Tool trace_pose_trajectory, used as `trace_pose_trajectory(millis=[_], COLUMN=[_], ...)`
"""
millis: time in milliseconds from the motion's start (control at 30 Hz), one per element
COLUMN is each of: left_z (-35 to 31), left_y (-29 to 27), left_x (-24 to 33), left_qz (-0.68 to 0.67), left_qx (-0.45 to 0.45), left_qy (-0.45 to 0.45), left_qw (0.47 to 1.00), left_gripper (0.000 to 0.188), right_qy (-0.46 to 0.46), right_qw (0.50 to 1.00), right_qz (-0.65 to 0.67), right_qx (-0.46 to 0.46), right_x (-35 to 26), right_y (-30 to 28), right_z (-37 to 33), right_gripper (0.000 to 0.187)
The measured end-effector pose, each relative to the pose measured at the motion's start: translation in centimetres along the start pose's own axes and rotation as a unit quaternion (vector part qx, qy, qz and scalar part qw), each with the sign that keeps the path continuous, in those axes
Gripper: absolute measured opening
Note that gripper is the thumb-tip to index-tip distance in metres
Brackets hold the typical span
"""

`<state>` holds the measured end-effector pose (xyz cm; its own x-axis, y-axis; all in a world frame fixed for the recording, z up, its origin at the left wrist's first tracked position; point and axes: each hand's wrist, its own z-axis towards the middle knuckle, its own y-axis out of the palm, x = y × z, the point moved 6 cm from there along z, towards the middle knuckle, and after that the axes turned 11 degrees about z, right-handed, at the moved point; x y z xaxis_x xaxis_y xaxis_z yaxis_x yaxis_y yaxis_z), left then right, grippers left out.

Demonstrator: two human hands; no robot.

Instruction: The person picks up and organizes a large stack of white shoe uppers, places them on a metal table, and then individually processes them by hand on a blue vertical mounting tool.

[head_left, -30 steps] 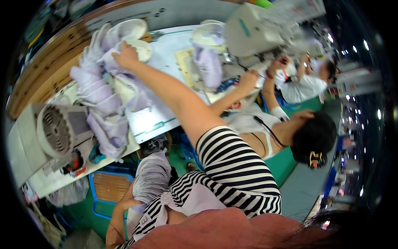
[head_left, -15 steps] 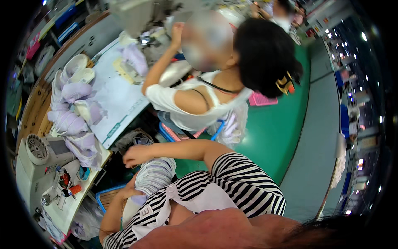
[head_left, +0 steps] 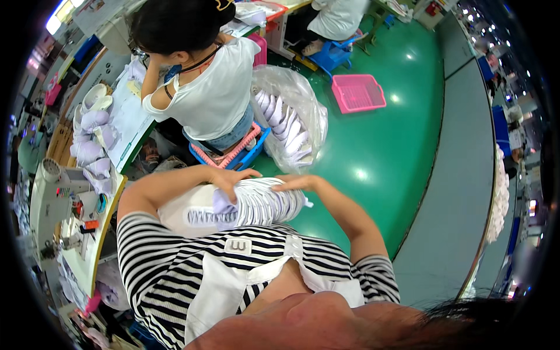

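Note:
A long stack of white and lavender pieces that look like shoe uppers [head_left: 265, 201] lies across my lap, nested one inside another. My left hand [head_left: 230, 179] curls over the left part of the stack, thumb near a lavender piece and fingers reaching along its far side. At the right end, my right hand [head_left: 297, 182] rests on the top edge with its fingers pressed against the white rims. Both palms face inward, so the undersides of my fingers are partly hidden. A smooth pale surface [head_left: 178, 213] shows between my left forearm and the stack.
To my left, a worktable [head_left: 87, 265] carries a white machine [head_left: 46, 207] and loose pieces [head_left: 90, 131]. Ahead, a person in a white top [head_left: 213, 93] sits on a blue-framed stool [head_left: 248, 157]. Beside them are a clear plastic bag [head_left: 318, 125] of similar pieces and a pink basket [head_left: 359, 93].
My right hand has come back from the left to the stack's right end. My left hand has risen onto its top. The stack lies further right and more level; the view has shifted.

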<state>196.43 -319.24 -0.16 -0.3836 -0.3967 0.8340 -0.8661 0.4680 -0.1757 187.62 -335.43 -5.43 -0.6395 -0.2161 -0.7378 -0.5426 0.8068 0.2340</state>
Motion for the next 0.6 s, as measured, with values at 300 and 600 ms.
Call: trace_pose_trajectory(millis=[300,600], left_z=[13.6,28.6], left_y=[-8.0,-20.4], left_x=[8.0,11.0], left_qz=[0.382,0.424], left_qx=[0.038,0.348], left_qy=[0.008,-0.047], left_qw=[0.924,0.835], left_gripper=[0.096,0.039], right_qy=[-0.029,-0.015], right_qw=[0.993,0.942], right_qz=[0.094,0.256], right_qx=[0.066,0.219], right_x=[7.2,14.5], right_y=[-9.6,-26.4], right_z=[-8.5,-17.4], right_gripper=[0.084,0.062])
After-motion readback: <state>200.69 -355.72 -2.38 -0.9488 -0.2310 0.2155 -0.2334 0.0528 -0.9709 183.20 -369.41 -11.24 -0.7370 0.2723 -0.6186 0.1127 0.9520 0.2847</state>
